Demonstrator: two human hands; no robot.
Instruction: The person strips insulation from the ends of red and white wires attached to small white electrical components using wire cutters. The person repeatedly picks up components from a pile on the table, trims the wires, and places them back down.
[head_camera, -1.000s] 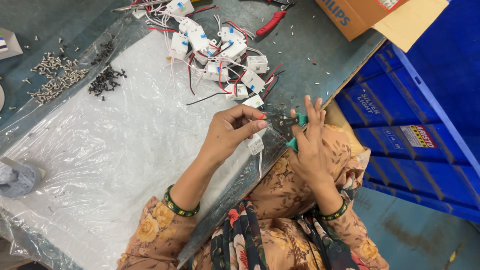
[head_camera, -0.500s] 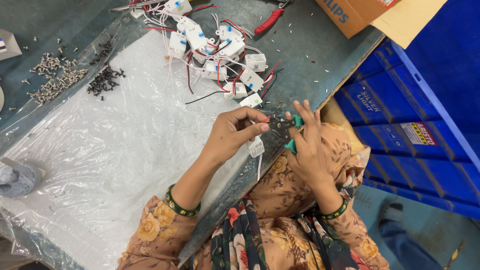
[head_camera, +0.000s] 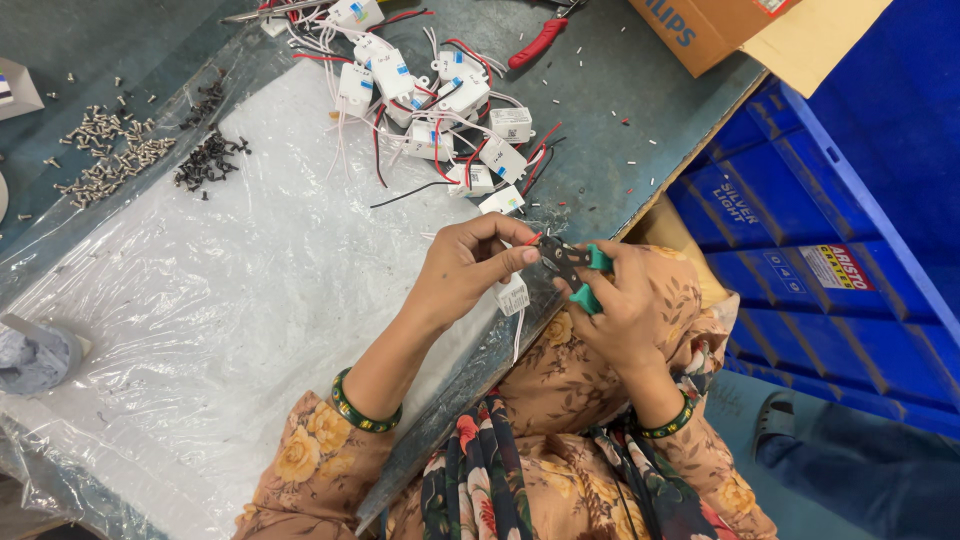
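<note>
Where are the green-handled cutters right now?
In the head view, right of centre: the green-handled cutters are in the right hand, nose toward the left hand, just below the pile of small white modules.

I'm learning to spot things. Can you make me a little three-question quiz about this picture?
1. True or false: the right hand holds the green-handled cutting pliers.
2. What dangles below the left hand? A) small white plastic box B) spoon
3. Which loose pile lies nearer the heap of white wired boxes: the black screws or the silver screws?

Key: 1 true; 2 A; 3 black screws.
</note>
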